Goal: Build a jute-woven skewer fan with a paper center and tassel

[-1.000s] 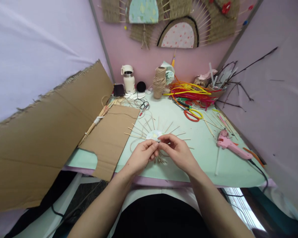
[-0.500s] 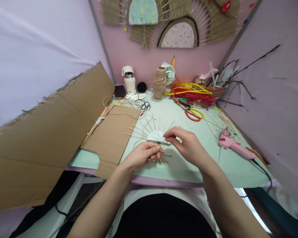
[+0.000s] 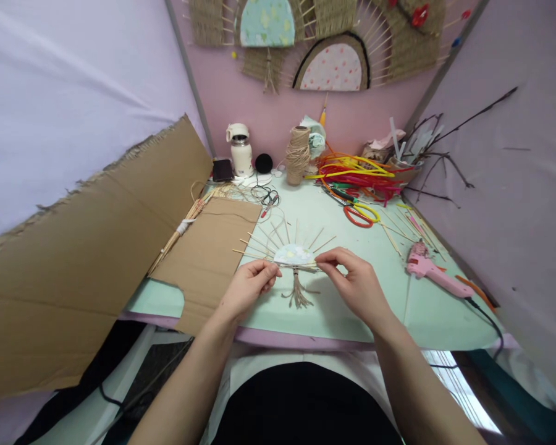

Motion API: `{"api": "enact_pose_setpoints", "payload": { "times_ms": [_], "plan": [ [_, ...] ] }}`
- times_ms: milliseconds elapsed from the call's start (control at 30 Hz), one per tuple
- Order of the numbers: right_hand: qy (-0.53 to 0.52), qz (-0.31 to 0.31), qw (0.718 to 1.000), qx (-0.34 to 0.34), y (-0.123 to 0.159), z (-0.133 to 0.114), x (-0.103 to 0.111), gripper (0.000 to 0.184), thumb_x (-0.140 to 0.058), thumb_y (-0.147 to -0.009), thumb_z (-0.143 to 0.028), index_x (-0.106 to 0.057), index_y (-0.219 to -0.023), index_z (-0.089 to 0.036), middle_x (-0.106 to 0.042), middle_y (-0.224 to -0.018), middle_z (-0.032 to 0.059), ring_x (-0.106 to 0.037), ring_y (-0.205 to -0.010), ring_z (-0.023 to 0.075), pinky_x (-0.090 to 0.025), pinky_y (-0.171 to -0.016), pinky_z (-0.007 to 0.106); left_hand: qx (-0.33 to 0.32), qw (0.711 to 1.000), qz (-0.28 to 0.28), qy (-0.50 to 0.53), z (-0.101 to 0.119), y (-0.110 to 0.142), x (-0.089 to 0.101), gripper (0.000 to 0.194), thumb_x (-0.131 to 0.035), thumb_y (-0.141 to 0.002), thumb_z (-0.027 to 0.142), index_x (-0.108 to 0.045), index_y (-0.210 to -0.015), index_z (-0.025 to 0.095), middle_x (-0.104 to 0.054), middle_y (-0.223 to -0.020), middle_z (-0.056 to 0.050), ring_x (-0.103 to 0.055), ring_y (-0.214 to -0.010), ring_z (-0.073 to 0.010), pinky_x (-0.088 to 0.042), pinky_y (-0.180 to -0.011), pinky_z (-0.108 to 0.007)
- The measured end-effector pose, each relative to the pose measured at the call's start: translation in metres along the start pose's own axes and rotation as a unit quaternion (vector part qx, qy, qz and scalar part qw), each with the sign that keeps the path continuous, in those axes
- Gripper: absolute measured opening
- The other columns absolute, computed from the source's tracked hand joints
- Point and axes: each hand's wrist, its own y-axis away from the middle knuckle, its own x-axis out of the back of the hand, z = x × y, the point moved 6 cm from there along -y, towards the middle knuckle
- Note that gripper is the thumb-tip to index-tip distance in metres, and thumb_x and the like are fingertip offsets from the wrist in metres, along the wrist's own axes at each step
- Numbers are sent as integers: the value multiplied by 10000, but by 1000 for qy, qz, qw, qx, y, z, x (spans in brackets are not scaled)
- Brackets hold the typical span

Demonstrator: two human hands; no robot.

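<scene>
Grip of the right hand (image 3: 349, 273) is closed down to the fingertips, thumb and forefinger apparently pinching the right corner of a small half-round fan (image 3: 293, 253). Grip of the left hand (image 3: 254, 283) is loosely curled, thumb against the fingers, right by the fan's left corner; whether it truly holds the edge or only rests beside it, I cannot tell.

The fan lies on the pale green surface (image 3: 266, 316), between the two hands and near the front edge. From how the hands sit, I take the step to be steadying or straightening the base from both ends. A next move there would call for light, even pressure at the corners, so that the thin sticks (image 3: 325, 244) are not bent or pulled loose.

The fan's rounded side points away from the person, toward the back wall, its sticks spreading outward like rays. Its long axis is the straight base, running left to right, roughly level with the front of the surface. From the middle of that base a twine tassel (image 3: 299, 293) runs back toward the person, its strands splayed at the end.

Flat cardboard (image 3: 220, 241) lies to the left; a pink glue gun (image 3: 429, 270) rests well apart on the right.
</scene>
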Motion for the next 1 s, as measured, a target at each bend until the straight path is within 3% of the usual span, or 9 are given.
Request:
{"api": "enact_pose_setpoints", "payload": {
  "times_ms": [167, 367, 533, 633, 767, 1000],
  "plan": [
    [-38, 11, 995, -90, 7, 19, -10, 131, -586, -862, -302, -687, -840, -221, -723, -862, 34, -645, -795, 198, -481, -758, 331, 4, 990, 1, 140, 0, -3, -5, 442, -884, -577, 475, -710, -758, 112, -597, -627, 9, -491, -564, -56, -394, -569, -178],
    [-67, 16, 990, -120, 7, 25, -14, 157, -595, -833, -341, -692, -837, -218, -725, -842, 38, -638, -768, 200, -480, -747, 334, -12, 968, 29, 249, 2, -7, -6, 344, -912, -580, 338, -655, -642, 118, -645, -694, 1, -560, -639, -56, -451, -616, -161],
    [-93, -26, 989, -114, 14, 15, -35, 136, -581, -833, -305, -676, -807, -211, -714, -811, 29, -632, -742, 185, -481, -724, 312, -34, 931, 15, 364, 10, -10, -20, 252, -842, -683, 242, -618, -657, 129, -724, -922, -69, -674, -911, -162, -536, -860, -291],
    [-97, -60, 988, -108, 20, 9, -49, 124, -564, -845, -270, -669, -816, -211, -703, -789, 16, -623, -714, 169, -478, -711, 298, -45, 914, 9, 403, 15, -10, -27, 236, -778, -769, 235, -585, -677, 137, -664, -766, -2, -639, -715, -92, -555, -793, -268],
    [-94, -89, 986, -101, 21, 6, -49, 108, -576, -854, -265, -664, -817, -215, -698, -776, 7, -624, -720, 166, -481, -716, 293, -67, 928, -18, 365, 18, -9, -32, 300, -762, -807, 305, -539, -696, 138, -543, -639, 45, -397, -476, -13, -352, -449, -120],
    [-82, -4, 995, -63, 2, -2, -20, 141, -593, -876, -297, -693, -934, -215, -729, -899, 37, -651, -795, 180, -501, -748, 302, -31, 975, -67, 209, 3, -6, -42, 392, -782, -759, 435, -535, -724, 133, -556, -663, 14, -326, -484, -18, -251, -444, -140]
  ]
}}
